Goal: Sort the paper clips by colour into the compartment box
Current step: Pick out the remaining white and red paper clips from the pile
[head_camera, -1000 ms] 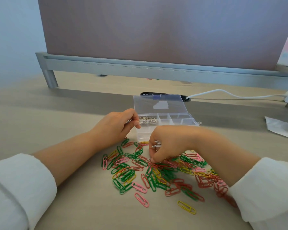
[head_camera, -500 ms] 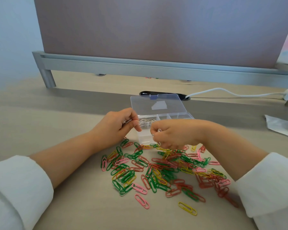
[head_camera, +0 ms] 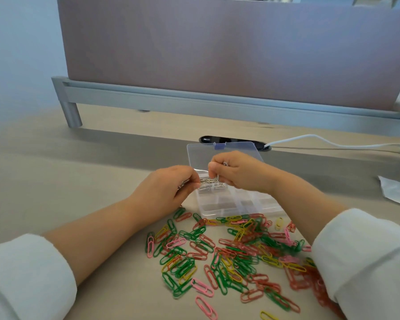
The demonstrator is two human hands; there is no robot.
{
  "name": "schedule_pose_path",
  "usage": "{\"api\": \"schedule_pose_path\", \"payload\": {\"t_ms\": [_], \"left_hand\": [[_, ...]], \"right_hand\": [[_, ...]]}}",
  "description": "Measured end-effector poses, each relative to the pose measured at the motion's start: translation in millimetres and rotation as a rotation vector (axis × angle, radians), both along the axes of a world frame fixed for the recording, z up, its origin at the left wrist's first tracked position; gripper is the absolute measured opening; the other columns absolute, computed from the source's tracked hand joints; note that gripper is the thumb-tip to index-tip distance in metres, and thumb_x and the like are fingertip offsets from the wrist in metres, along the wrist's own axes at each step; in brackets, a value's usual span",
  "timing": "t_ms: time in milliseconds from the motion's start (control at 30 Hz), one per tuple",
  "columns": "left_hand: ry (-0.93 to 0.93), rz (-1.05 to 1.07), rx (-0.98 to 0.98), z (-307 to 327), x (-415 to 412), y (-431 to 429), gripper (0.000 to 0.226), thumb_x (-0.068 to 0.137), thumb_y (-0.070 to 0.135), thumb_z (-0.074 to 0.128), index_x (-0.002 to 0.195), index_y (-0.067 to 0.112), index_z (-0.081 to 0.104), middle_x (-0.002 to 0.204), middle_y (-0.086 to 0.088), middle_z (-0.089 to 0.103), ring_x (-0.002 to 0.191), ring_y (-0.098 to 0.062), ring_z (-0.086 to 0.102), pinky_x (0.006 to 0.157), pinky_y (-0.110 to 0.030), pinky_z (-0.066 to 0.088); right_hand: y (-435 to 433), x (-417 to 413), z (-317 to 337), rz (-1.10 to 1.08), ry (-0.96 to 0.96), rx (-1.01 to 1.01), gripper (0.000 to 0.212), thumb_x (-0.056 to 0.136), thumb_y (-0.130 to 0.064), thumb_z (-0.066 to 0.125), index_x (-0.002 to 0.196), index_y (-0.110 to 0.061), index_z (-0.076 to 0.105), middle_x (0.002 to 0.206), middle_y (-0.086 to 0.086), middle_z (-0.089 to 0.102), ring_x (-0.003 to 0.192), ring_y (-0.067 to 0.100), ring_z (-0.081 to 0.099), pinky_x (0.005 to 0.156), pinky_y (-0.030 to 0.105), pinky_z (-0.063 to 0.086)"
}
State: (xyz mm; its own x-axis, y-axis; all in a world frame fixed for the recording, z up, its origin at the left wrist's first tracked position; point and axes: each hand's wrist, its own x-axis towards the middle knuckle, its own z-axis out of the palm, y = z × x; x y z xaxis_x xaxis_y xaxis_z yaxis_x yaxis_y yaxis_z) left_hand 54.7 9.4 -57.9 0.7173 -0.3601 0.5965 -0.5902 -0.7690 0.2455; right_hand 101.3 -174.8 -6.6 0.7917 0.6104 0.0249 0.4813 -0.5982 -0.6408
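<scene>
While both hands meet over the back-left corner of the clear compartment box (head_camera: 252, 205), the left hand (head_camera: 166, 190) has fingers curled, thumb and fingertips pinching a bunch of silver clips (head_camera: 208, 180). Right hand (head_camera: 239, 173) is curled too, pinching silver clips from above (count not readable). More silver ones lie in the compartment beneath. Its lid (head_camera: 219, 150) stands open behind. Coloured paper clips (head_camera: 229, 252), green, red, pink and yellow, lie piled loosely on the table (head_camera: 79, 169), just in front of the box, between the forearms.
</scene>
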Motion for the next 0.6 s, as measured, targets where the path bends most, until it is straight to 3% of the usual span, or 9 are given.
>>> {"api": "schedule_pose_path", "payload": {"t_ms": [67, 167, 267, 333, 433, 500, 600], "left_hand": [[-0.019, 0.028, 0.041, -0.7, 2.0, -1.0, 0.022, 0.084, 0.031, 0.048, 0.08, 0.015, 0.062, 0.065, 0.007, 0.059, 0.068, -0.009, 0.047, 0.059, -0.016, 0.036], [-0.016, 0.073, 0.093, 0.2, 4.9, -7.1, 0.018, 0.081, 0.033, 0.055, 0.078, 0.018, 0.065, 0.053, 0.014, 0.037, 0.05, -0.004, 0.036, 0.049, -0.021, 0.036], [0.072, 0.091, 0.095, 1.4, 5.4, -10.7, 0.031, 0.082, 0.04, 0.049, 0.084, 0.018, 0.07, 0.059, 0.006, 0.058, 0.053, -0.01, 0.043, 0.055, -0.027, 0.044], [0.067, 0.081, 0.087, 2.1, 3.4, -8.9, 0.038, 0.083, 0.047, 0.046, 0.086, 0.019, 0.073, 0.066, 0.003, 0.068, 0.053, -0.01, 0.049, 0.056, -0.026, 0.046], [0.077, 0.042, 0.048, 3.6, 1.0, -3.6, 0.041, 0.081, 0.051, 0.042, 0.085, 0.024, 0.073, 0.058, 0.013, 0.061, 0.046, 0.003, 0.041, 0.053, -0.014, 0.038], [0.113, -0.003, 0.015, 4.8, -0.9, -1.2, 0.037, 0.08, 0.051, 0.045, 0.085, 0.027, 0.072, 0.052, 0.018, 0.049, 0.048, 0.006, 0.042, 0.05, -0.009, 0.031], [0.108, -0.112, 0.04, 5.7, -1.3, 0.3, 0.029, 0.08, 0.043, 0.051, 0.082, 0.024, 0.073, 0.062, 0.014, 0.061, 0.056, 0.003, 0.042, 0.054, -0.006, 0.033]], "right_hand": [[4.1, 4.0, -5.2, 0.01, -0.042, -0.017, 0.033, 0.099, -0.024, 0.04, 0.069, -0.023, 0.053, 0.058, -0.01, 0.045, 0.043, -0.011, 0.046, 0.045, 0.004, 0.033], [0.0, 7.8, -7.0, 0.001, -0.038, -0.001, 0.032, 0.099, -0.023, 0.039, 0.069, -0.023, 0.052, 0.058, -0.011, 0.044, 0.044, -0.013, 0.046, 0.047, 0.004, 0.034], [-5.4, 8.4, -8.3, 0.002, -0.051, -0.013, 0.027, 0.098, -0.024, 0.04, 0.074, -0.025, 0.052, 0.063, -0.012, 0.047, 0.051, -0.012, 0.049, 0.052, 0.006, 0.036], [-4.9, 7.5, -11.4, 0.024, -0.07, -0.044, 0.019, 0.097, -0.027, 0.043, 0.079, -0.028, 0.049, 0.072, -0.011, 0.051, 0.065, -0.003, 0.052, 0.063, 0.013, 0.041], [-2.0, 6.9, -15.9, 0.031, -0.122, -0.132, 0.012, 0.096, -0.032, 0.045, 0.085, -0.027, 0.047, 0.082, -0.009, 0.053, 0.08, 0.011, 0.052, 0.072, 0.025, 0.043], [-1.4, 7.1, -15.7, 0.013, -0.159, -0.14, 0.019, 0.095, -0.035, 0.045, 0.08, -0.024, 0.047, 0.078, -0.007, 0.053, 0.073, 0.01, 0.05, 0.066, 0.024, 0.04], [3.1, 6.1, -10.4, -0.015, -0.024, 0.122, 0.042, 0.097, -0.037, 0.039, 0.061, -0.016, 0.04, 0.054, -0.004, 0.04, 0.046, 0.007, 0.035, 0.049, 0.018, 0.032]]}}
